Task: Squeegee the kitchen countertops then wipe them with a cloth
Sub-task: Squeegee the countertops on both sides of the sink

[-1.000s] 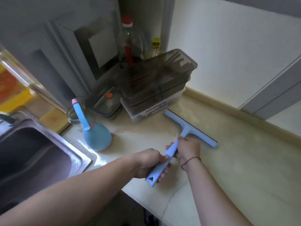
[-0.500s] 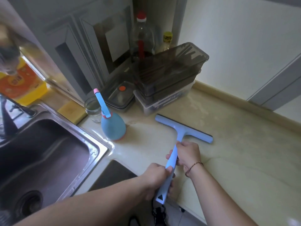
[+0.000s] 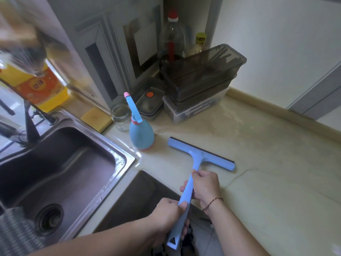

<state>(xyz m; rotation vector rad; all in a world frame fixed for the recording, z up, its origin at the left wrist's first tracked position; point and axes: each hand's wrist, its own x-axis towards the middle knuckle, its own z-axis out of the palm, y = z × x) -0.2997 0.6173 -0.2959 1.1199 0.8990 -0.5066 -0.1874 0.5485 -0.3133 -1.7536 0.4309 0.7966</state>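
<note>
Support surface: a pale beige stone countertop [image 3: 267, 191], visibly veined. Landmark: the steel sink [image 3: 60, 169] set into it. Just right of the sink's far corner stands a blue spray bottle [image 3: 141, 136], with a clear glass jar [image 3: 120, 116] and yellow sponge [image 3: 97, 119] beyond it. Farther right, in the corner, sit stacked lidded containers [image 3: 199, 89] and two bottles [image 3: 172, 39]. The blue squeegee [image 3: 200, 156] blade rests on the counter right of the sink.
</note>
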